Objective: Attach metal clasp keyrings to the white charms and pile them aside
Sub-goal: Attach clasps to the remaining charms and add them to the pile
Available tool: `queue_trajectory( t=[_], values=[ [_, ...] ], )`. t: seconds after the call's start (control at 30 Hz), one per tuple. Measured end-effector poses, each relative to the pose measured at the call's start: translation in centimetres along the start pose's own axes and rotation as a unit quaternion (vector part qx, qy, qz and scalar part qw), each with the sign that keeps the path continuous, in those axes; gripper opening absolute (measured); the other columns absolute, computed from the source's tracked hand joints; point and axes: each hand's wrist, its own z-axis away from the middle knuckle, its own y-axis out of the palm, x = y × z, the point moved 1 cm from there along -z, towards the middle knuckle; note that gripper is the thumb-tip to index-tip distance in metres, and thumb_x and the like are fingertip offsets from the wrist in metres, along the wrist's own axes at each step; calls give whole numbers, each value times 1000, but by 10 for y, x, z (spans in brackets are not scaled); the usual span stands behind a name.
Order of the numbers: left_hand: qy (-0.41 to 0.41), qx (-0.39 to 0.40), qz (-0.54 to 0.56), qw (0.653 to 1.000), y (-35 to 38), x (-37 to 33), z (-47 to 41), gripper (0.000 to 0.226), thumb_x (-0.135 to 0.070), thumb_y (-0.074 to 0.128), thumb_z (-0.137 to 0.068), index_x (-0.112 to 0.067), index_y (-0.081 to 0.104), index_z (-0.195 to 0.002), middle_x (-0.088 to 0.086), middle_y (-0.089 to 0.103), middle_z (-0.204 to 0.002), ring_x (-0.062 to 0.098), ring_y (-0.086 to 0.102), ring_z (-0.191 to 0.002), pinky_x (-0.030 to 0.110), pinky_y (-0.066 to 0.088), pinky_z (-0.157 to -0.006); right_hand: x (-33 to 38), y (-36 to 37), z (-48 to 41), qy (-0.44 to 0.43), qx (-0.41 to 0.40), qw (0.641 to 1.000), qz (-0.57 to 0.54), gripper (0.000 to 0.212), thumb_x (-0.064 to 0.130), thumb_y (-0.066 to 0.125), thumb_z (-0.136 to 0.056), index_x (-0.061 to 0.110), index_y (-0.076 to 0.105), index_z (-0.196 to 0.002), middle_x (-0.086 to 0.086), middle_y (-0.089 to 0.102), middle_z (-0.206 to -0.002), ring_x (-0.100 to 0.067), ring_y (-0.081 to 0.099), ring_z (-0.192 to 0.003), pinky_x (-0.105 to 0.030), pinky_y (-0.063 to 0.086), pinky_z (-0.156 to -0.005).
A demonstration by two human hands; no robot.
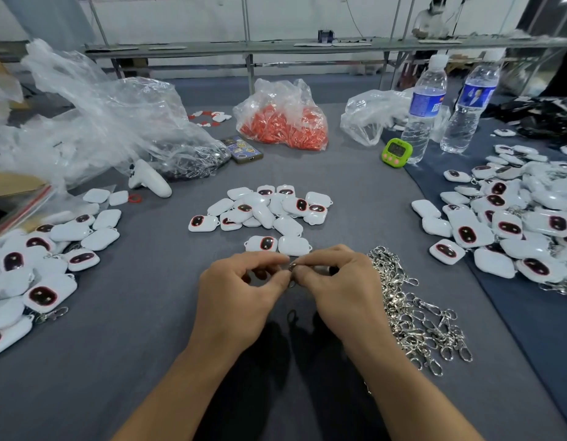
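One metal clasp keyring (291,269) is held a little above the bench (142,351), near the middle of its near edge. It is pinched from both sides. The fingers (271,261) of the left hand (240,294) are curled and closed on it from the left, and those of the right hand (337,289) are closed on it from the right. The thumb tips of the two hands almost meet, so only a small part of the metal is seen between them. Whether a charm is also held cannot be told.

Just beyond the hands, two loose charms (261,244) are laid side by side on the grey cloth. Behind them, in the middle of the bench, a small pile of white charms (263,208) is found. A heap of silver keyrings (412,316) is spread just beside the right hand, toward the right edge.

A left pile of charms (40,268) is placed along the left edge, and metal clasps are seen on some of them. A larger right pile of charms (511,224) is placed along the right edge.

Toward the far edge, a bag of orange parts (285,122), a crumpled clear bag (100,122), a phone (242,149), a green timer (396,152) and two water bottles (423,106) are set.
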Motion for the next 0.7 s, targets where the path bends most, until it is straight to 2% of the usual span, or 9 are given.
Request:
queue_trajectory(
  t=[0.17, 0.3, 0.43, 0.57, 0.7],
  values=[
    [6, 11, 3, 1000, 4, 0, -1, 34, -17, 85, -76, -49, 76, -84, -29, 73, -81, -2, 69, -85, 18, 52, -74, 0, -4, -2, 23, 10, 1000, 4, 26, 19, 83, -77, 44, 77, -70, 18, 72, -79, 4, 64, -72, -8, 43, -60],
    [20, -1, -32, 999, 6, 2, -1, 23, -18, 83, -76, -40, 78, -78, -25, 72, -81, -2, 65, -86, 7, 43, -73, -2, -7, -3, 28, 9, 999, 17, 22, 20, 85, -75, 38, 76, -65, 22, 69, -69, 6, 62, -62, -7, 40, -53],
    [63, 1, -99, 993, 8, 1, 0, 22, -15, 83, -73, -35, 76, -75, -25, 69, -82, -2, 63, -84, 2, 39, -72, -2, -7, -3, 12, 12, 998, 60, 16, 16, 83, -74, 31, 78, -69, 14, 71, -75, 8, 63, -69, -5, 41, -57],
    [-20, 12, -12, 1000, 8, 6, -5, 22, -18, 83, -78, -39, 78, -73, -24, 72, -71, -3, 65, -67, 5, 43, -60, -2, -7, -5, 2, 6, 999, 53, 16, 16, 83, -75, 30, 79, -68, 13, 69, -81, 7, 60, -73, -5, 40, -62],
    [-57, 64, 67, 994, 6, 8, -9, 25, -14, 83, -79, -39, 80, -79, -14, 76, -75, 4, 73, -73, 19, 56, -68, -4, -9, -5, -2, 3, 1000, 29, 20, 17, 85, -75, 35, 79, -68, 16, 69, -80, 6, 61, -75, -5, 39, -63]
  ],
)
